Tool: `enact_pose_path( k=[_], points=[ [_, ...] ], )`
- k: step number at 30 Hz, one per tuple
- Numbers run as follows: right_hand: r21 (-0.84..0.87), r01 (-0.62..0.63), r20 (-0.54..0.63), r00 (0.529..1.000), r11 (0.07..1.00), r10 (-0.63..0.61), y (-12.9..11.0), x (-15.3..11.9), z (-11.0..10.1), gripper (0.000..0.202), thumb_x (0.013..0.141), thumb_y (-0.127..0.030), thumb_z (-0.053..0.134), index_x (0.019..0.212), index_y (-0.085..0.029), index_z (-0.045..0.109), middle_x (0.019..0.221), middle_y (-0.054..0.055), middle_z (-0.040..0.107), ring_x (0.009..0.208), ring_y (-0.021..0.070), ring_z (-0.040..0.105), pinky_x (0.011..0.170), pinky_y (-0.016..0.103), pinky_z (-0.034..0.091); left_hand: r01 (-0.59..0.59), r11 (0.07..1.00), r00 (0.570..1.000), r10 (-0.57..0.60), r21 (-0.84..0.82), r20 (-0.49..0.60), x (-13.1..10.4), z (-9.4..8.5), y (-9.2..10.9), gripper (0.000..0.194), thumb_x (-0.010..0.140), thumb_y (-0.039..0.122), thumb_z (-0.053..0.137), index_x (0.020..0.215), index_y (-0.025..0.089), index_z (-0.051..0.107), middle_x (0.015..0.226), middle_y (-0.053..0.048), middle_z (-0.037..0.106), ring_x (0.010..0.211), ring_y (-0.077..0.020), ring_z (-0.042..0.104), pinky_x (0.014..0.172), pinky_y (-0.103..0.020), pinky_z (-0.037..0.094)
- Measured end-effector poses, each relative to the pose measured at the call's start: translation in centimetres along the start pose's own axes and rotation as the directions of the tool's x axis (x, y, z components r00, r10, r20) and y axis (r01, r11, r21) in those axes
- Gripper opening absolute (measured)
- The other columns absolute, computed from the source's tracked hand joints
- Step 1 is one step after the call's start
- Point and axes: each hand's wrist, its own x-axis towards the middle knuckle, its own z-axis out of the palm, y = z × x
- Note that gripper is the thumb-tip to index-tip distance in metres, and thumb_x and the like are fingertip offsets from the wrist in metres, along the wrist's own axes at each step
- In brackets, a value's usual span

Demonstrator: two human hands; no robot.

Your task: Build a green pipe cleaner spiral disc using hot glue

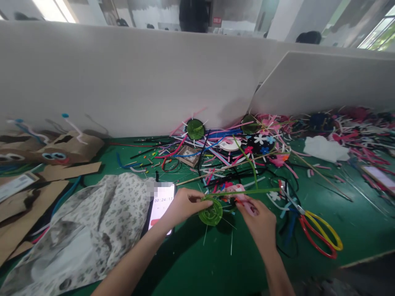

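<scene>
My left hand (185,203) pinches the upper edge of a round green coil (210,213) between thumb and fingers. From the coil a flat green strip (262,190) runs right, past my right hand, toward the scissor blades. My right hand (257,216) is closed around a pink tool (251,209) that looks like a small glue gun; fingers partly cover it. Its front end lies close to the coil's right side, but I cannot tell whether they touch. Scissors (319,234) with red and yellow handles lie to the right of my right hand.
A lit phone (162,209) lies beside my left hand, next to a patterned cloth (114,213). Brown cardboard figures (74,148) stand at far left. Colourful pipe cleaners and scraps cover the back of the green table (197,267), below a white partition (132,78). A white tissue (325,149) is at right.
</scene>
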Motion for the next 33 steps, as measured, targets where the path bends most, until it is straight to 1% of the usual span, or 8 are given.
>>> enact_pose_path(
  k=[3, 6, 8, 13, 15, 20, 26, 33],
  points=[
    [0.108, -0.01, 0.018, 1.0, 0.994, 0.008, -0.4, -0.06, -0.56, 0.036, 0.079, -0.052, 0.063, 0.096, -0.02, 0.07, 0.096, 0.005, 0.072, 0.083, 0.021, 0.067, 0.071, 0.029, 0.05, -0.002, 1.0, 1.0, 0.002, 0.005, -0.009, -0.08, 0.01, 0.22, 0.047, 0.079, 0.046, 0.065, 0.05, 0.016, 0.044, 0.052, 0.006, 0.026, 0.05, -0.0083, 0.024, 0.048, -0.025, 0.014],
    [0.128, -0.029, 0.025, 0.999, 0.991, 0.026, -0.68, -0.1, -0.81, 0.033, 0.078, -0.05, 0.065, 0.092, -0.021, 0.07, 0.094, 0.006, 0.072, 0.081, 0.0217, 0.067, 0.071, 0.03, 0.05, 0.007, 1.0, 1.0, -0.007, 0.011, -0.008, -0.11, 0.09, 0.29, 0.046, 0.08, 0.045, 0.065, 0.051, 0.016, 0.044, 0.052, 0.006, 0.026, 0.051, -0.0086, 0.025, 0.048, -0.026, 0.014],
    [0.135, -0.039, 0.033, 0.999, 0.99, 0.035, -0.75, -0.15, -0.82, 0.032, 0.078, -0.05, 0.065, 0.091, -0.021, 0.07, 0.093, 0.006, 0.072, 0.08, 0.022, 0.067, 0.07, 0.03, 0.05, 0.014, 1.0, 1.0, -0.014, 0.012, -0.007, -0.11, 0.18, 0.29, 0.045, 0.08, 0.046, 0.065, 0.052, 0.015, 0.048, 0.052, 0.005, 0.028, 0.051, -0.0087, 0.025, 0.048, -0.025, 0.014],
    [0.15, -0.059, 0.053, 0.997, 0.987, 0.052, -0.51, -0.33, -0.65, 0.034, 0.077, -0.05, 0.066, 0.095, -0.022, 0.071, 0.095, 0.006, 0.072, 0.082, 0.0223, 0.067, 0.072, 0.031, 0.051, 0.017, 1.0, 1.0, -0.017, -0.001, -0.017, -0.06, 0.27, 0.19, 0.04, 0.078, 0.046, 0.066, 0.055, 0.014, 0.059, 0.051, 0.005, 0.032, 0.05, -0.0087, 0.027, 0.047, -0.025, 0.015],
    [0.155, -0.07, 0.052, 0.997, 0.985, 0.062, -0.36, -0.39, -0.59, 0.034, 0.076, -0.051, 0.067, 0.094, -0.022, 0.071, 0.093, 0.005, 0.072, 0.08, 0.0221, 0.067, 0.07, 0.031, 0.051, 0.015, 1.0, 1.0, -0.015, 0.002, -0.015, -0.04, 0.26, 0.12, 0.039, 0.078, 0.046, 0.066, 0.056, 0.014, 0.061, 0.051, 0.005, 0.033, 0.05, -0.0089, 0.028, 0.047, -0.025, 0.016],
    [0.147, -0.066, 0.046, 0.997, 0.987, 0.059, -0.26, -0.51, -0.58, 0.035, 0.076, -0.051, 0.065, 0.094, -0.022, 0.071, 0.092, 0.006, 0.073, 0.078, 0.0225, 0.068, 0.067, 0.031, 0.052, 0.004, 1.0, 1.0, -0.004, 0.006, 0.003, 0.04, 0.25, -0.09, 0.043, 0.079, 0.046, 0.066, 0.052, 0.014, 0.054, 0.052, 0.005, 0.028, 0.051, -0.0089, 0.026, 0.048, -0.025, 0.015],
    [0.143, -0.044, 0.036, 0.999, 0.989, 0.039, -0.4, -0.64, -0.73, 0.036, 0.078, -0.053, 0.063, 0.091, -0.021, 0.072, 0.09, 0.008, 0.073, 0.075, 0.0232, 0.068, 0.066, 0.031, 0.052, 0.01, 1.0, 1.0, -0.01, -0.002, 0.003, -0.02, 0.23, -0.01, 0.042, 0.078, 0.049, 0.065, 0.056, 0.014, 0.058, 0.051, 0.005, 0.032, 0.051, -0.0093, 0.027, 0.047, -0.025, 0.016],
    [0.13, -0.031, 0.027, 0.999, 0.991, 0.028, -0.37, -0.73, -0.71, 0.039, 0.078, -0.055, 0.062, 0.092, -0.02, 0.072, 0.089, 0.008, 0.073, 0.073, 0.0226, 0.068, 0.066, 0.031, 0.052, -0.002, 1.0, 1.0, 0.002, 0.011, 0.012, -0.18, 0.07, 0.09, 0.046, 0.079, 0.049, 0.064, 0.051, 0.015, 0.051, 0.051, 0.005, 0.028, 0.051, -0.0092, 0.025, 0.048, -0.025, 0.015]
  ],
)
